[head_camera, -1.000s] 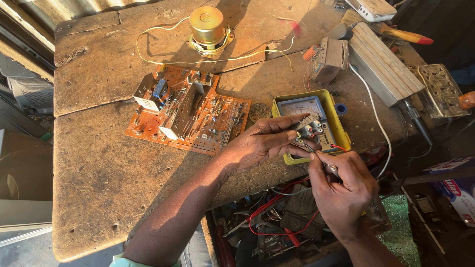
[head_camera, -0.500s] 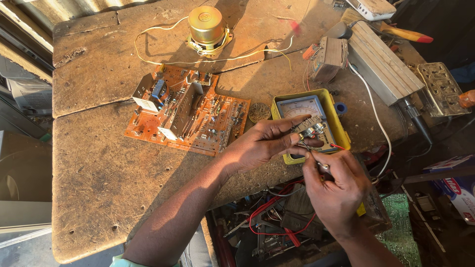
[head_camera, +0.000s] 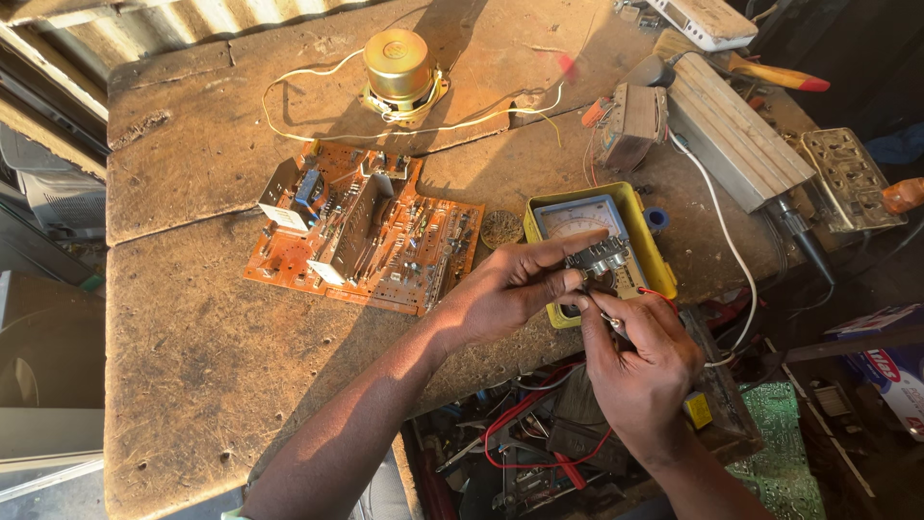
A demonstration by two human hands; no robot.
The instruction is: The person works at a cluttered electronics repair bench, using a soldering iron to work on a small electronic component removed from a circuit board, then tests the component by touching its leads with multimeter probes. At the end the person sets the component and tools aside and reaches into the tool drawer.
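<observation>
Held part: small grey metal component with round knobs (head_camera: 599, 258), pinched in my left hand (head_camera: 510, 289) fingertips, over the yellow-cased analogue multimeter (head_camera: 592, 246) at the bench's near edge.
Left grip: narrow, closed on the component.
Right hand (head_camera: 640, 361): just below the part, fingers closed on a thin metal probe tip (head_camera: 612, 321); tip looks to be touching the component's underside, contact too small to confirm.
Red lead (head_camera: 539, 453): loops down below the bench edge.
Progress: part is up and the probe is at it; meter needle unreadable, so no result visible.
Around: orange circuit board with heatsink (head_camera: 361, 226) left of the meter, untouched; brass-coloured round speaker magnet with pale wires (head_camera: 397, 65) further back; grey ribbed metal bar (head_camera: 736, 130) at right.
Surface: worn wooden bench (head_camera: 192, 327).
</observation>
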